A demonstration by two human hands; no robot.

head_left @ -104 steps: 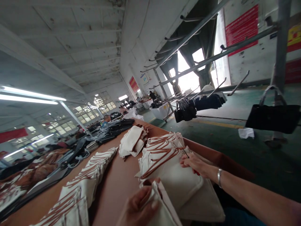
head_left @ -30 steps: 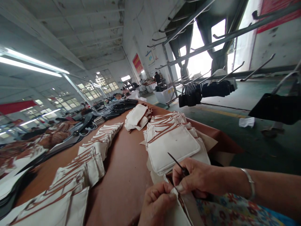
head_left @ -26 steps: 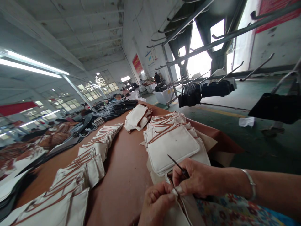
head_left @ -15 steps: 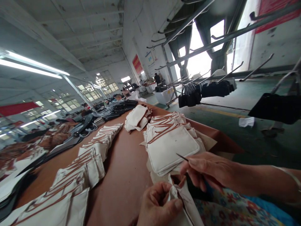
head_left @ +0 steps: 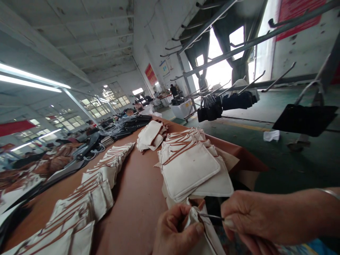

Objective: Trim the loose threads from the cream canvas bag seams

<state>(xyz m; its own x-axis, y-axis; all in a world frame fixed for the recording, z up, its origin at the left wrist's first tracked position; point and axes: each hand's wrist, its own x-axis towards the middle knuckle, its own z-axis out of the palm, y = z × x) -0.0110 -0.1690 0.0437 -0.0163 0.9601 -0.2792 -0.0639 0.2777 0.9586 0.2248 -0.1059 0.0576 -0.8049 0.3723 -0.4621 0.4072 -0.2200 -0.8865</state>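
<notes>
At the near edge of the brown table, below the stack of cream pouches, your left hand pinches a cream pouch shut-fisted at 6 o'clock, while your right hand, at 3 o'clock, pinches a thin pointed tool lying crosswise, tip toward 9 o'clock at the pouch's brown-trimmed edge.

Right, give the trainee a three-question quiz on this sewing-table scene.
1. True or false: the right hand holds a thin dark pointed metal tool.
2. What does the left hand pinch?
A. a black handbag
B. a cream canvas pouch with brown trim
C. a red sign
3. The pile of cream pouches lies on the ___ tabletop.

Key: 1 true; 2 B; 3 brown.
</notes>
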